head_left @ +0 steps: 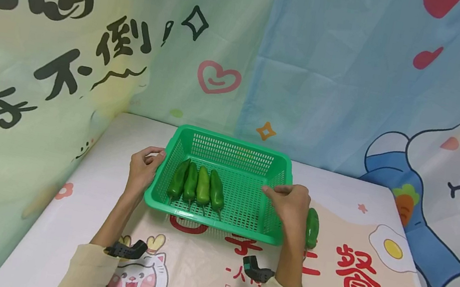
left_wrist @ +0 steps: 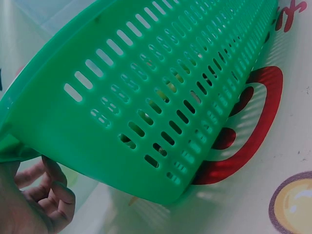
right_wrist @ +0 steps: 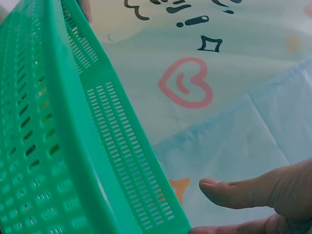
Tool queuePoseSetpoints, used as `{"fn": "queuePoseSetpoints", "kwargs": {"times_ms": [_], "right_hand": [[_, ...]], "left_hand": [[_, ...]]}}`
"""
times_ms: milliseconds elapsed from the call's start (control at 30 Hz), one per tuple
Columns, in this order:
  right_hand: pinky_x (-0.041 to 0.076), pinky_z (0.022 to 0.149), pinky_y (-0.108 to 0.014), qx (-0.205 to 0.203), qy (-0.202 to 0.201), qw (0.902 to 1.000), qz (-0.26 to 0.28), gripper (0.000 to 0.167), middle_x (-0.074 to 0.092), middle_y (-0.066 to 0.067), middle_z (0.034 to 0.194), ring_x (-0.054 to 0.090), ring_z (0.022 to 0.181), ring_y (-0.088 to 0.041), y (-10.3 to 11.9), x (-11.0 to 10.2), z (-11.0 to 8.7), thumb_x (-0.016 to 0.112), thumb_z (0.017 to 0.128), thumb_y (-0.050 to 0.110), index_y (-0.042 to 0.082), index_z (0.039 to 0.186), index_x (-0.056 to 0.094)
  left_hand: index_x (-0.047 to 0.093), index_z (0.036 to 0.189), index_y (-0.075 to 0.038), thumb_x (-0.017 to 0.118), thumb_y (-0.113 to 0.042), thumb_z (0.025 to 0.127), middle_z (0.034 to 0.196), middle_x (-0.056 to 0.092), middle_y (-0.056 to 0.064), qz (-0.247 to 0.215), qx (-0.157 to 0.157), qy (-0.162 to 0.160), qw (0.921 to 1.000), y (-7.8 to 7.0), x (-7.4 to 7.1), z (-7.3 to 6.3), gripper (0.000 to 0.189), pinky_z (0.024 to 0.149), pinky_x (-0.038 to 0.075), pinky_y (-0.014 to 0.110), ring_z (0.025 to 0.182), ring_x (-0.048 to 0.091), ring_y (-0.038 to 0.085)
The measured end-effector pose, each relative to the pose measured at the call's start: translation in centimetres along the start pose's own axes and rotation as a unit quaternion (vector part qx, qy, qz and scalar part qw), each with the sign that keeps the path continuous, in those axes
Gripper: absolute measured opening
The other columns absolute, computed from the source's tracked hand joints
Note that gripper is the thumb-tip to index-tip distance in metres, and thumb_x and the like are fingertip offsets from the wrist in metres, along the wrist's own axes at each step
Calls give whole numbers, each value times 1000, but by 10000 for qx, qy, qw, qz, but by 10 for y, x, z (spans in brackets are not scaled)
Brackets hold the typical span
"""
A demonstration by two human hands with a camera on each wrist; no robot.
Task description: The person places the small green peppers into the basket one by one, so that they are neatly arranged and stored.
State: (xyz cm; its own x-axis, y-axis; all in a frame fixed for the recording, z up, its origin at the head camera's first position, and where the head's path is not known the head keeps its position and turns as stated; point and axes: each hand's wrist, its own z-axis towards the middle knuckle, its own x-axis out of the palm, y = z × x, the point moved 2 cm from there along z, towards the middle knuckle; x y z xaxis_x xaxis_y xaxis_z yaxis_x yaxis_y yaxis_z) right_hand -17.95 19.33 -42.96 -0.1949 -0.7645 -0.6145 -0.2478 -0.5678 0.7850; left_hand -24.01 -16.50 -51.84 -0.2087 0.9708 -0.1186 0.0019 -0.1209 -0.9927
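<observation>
A green plastic basket (head_left: pixel 211 225) with slotted walls sits on the table. Several green peppers (head_left: pixel 203 187) lie side by side in its left half, stems toward the front rim. My left hand (head_left: pixel 145 170) grips the basket's left rim; its curled fingers (left_wrist: pixel 61 200) show under the lip in the left wrist view. At the opposite side, my right hand (head_left: pixel 290 202) is by the right rim. In the right wrist view its thumb (right_wrist: pixel 239 192) stands straight and apart from the basket, and a finger touches the rim. Another green pepper (head_left: pixel 312 228) lies on the table beyond the right hand.
A printed cloth (head_left: pixel 184 278) with lettering and cartoon figures covers the table. Behind the basket hangs a printed backdrop (head_left: pixel 320 92), and another hanging sheet (head_left: pixel 47 143) rises along the left side. A dark camera mount (head_left: pixel 256 270) is strapped to each wrist.
</observation>
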Motion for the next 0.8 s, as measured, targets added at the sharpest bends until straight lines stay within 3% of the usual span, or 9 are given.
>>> {"fn": "queuePoseSetpoints", "kwargs": {"times_ms": [100, 267, 533, 800], "right_hand": [[61, 93, -58, -43, -48, 9999, 126, 40, 76, -36, 115, 78, 100, -48, -3, -4, 0, 80, 102, 23, -13, 120, 76], [61, 98, -59, -48, 2, 9996, 294, 42, 73, -37, 125, 80, 102, -45, -7, -11, -1, 80, 102, 24, -12, 121, 76], [64, 100, -50, 254, -108, 9981, 557, 48, 72, -36, 127, 81, 104, -44, -10, -31, -3, 80, 102, 24, -14, 130, 72], [56, 110, -46, 813, -110, 9939, 733, 55, 70, -30, 140, 78, 120, -41, -27, -48, 1, 78, 103, 32, -7, 141, 68]], "left_hand": [[73, 134, 3, 64, -23, 112, 91, 79, 14, 8, 39, -7, 10000, -2, 0, -1, 35, 62, 53, 19, 67, 65, 4], [73, 134, 3, 64, -23, 112, 89, 79, 10, -11, 47, -4, 10000, -3, 0, -1, 35, 63, 52, 19, 67, 65, 3], [73, 133, 3, 64, -23, 112, 89, 79, 8, -19, 24, -28, 10000, -3, -1, -2, 35, 63, 52, 19, 68, 65, 3], [73, 132, 3, 64, -24, 112, 90, 79, 8, 0, 21, -26, 10000, -4, 0, -2, 35, 64, 53, 18, 69, 65, 2]]}}
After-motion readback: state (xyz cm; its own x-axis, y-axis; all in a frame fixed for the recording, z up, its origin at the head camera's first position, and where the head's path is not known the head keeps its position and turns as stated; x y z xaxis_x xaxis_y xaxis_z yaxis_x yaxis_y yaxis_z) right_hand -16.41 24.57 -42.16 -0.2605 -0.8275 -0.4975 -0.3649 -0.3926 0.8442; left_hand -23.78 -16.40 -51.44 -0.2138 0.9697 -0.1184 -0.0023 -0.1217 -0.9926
